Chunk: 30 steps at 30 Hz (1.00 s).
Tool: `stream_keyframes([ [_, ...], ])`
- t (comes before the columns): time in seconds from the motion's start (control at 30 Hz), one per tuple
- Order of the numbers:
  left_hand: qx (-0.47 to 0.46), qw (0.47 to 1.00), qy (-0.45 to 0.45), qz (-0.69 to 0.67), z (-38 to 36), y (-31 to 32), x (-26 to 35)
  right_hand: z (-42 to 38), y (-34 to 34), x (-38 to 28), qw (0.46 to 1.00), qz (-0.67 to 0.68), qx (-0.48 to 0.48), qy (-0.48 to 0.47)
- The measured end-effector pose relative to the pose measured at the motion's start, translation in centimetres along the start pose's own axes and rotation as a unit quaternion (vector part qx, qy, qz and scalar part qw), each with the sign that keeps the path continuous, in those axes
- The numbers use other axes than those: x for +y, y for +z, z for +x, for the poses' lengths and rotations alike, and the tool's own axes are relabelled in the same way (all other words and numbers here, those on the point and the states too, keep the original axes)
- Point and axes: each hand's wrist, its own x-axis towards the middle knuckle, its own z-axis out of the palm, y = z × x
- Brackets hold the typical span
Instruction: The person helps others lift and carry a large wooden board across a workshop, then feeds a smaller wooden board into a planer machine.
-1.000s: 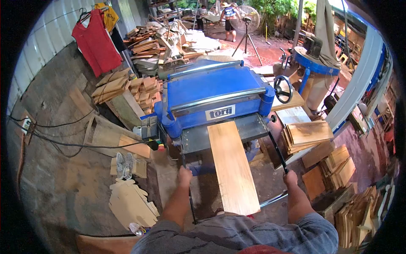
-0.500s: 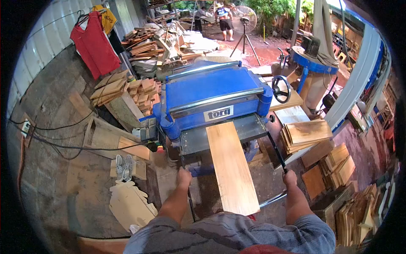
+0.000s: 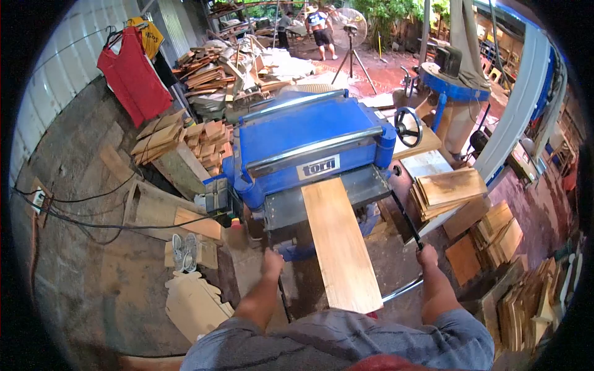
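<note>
A board is lying between left hand and right hand, both are gripping dark bars beside the board, the machine beyond the board is showing a white label, "torq"

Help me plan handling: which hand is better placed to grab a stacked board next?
Probably the right hand, though gripping a black bar: the board stack near the handwheel is closer to it than to the left hand.

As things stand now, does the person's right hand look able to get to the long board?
Probably yes: the right hand grips the black side bar, but nothing visible blocks the gap between this hand and the long board.
</note>
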Motion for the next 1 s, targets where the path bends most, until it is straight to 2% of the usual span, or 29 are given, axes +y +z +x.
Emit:
stream_keyframes([
  [0.13, 0.009, 0.996, -0.036, -0.084, -2.3, -0.9, 2.7, -0.7, -0.6, -0.3, 1.0, -0.004, 0.002, 0.022],
  [0.2, 0.043, 0.978, -0.055, -0.196, -2.7, -1.0, 3.8, -0.2, -0.2, -0.3, 1.0, 0.0, -0.003, 0.015],
  [0.33, 0.064, 0.988, -0.022, -0.138, -1.5, -0.4, 2.2, -1.4, -1.5, -1.3, 1.0, 0.004, 0.004, 0.017],
  [0.43, 0.017, 0.991, -0.04, -0.129, 0.6, 0.7, -0.2, -1.2, -1.4, -1.2, 1.0, 0.011, -0.002, 0.025],
  [0.5, 0.051, 0.994, 0.024, -0.097, 1.6, 1.8, -1.6, -0.3, -0.3, -0.2, 1.0, 0.023, 0.002, 0.002],
  [0.63, 0.039, 0.995, -0.006, -0.091, -1.4, -0.3, 1.9, 0.0, 0.0, -0.1, 1.0, 0.018, 0.017, 0.007],
  [0.7, 0.039, 0.99, -0.042, -0.132, -2.1, -0.9, 3.0, 0.1, 0.1, -0.1, 1.0, 0.007, 0.005, 0.023],
  [0.8, 0.065, 0.995, -0.021, -0.075, -0.5, 0.1, 1.7, -0.8, -0.7, -0.6, 1.0, 0.011, 0.01, -0.001],
  [0.9, 0.026, 0.993, -0.036, -0.109, -1.1, -0.4, 2.0, -0.6, -0.6, -0.5, 1.0, -0.001, 0.011, -0.001],
  [1.0, 0.029, 0.994, -0.039, -0.097, -1.7, -0.8, 2.8, -1.1, -1.0, -0.9, 1.0, 0.003, 0.01, 0.005],
])
